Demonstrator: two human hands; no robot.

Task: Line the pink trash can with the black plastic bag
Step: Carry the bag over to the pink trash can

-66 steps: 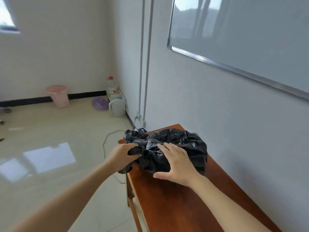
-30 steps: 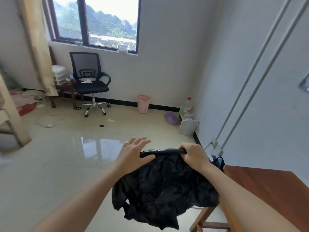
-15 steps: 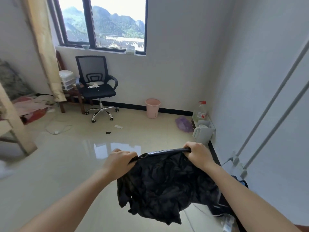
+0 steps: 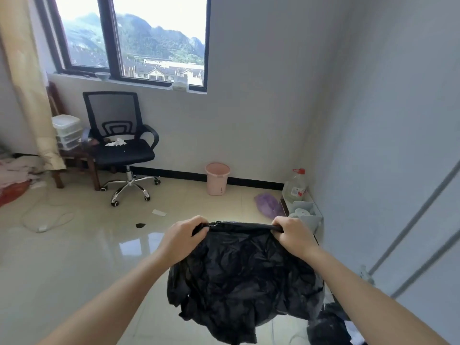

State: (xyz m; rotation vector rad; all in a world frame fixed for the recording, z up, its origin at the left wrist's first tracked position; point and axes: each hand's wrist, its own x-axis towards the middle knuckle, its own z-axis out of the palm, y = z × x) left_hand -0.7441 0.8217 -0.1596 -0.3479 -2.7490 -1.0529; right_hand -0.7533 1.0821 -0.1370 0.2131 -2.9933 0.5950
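A crumpled black plastic bag (image 4: 241, 277) hangs in the air in front of me, its top edge pulled into a taut line. My left hand (image 4: 183, 237) grips the left end of that edge and my right hand (image 4: 293, 235) grips the right end. The pink trash can (image 4: 217, 178) stands upright on the floor against the far wall, below the window's right side, well beyond both hands.
A black office chair (image 4: 122, 143) stands left of the can. A purple bag (image 4: 267, 204), a large water bottle (image 4: 296, 186) and a white kettle (image 4: 305, 215) sit along the right wall. Scraps and a cable lie on the glossy tiled floor (image 4: 87, 245).
The bag came off the wooden table and I turned toward the window wall. My left hand closed on the bag's top edge, and the trash can now looks nearer.
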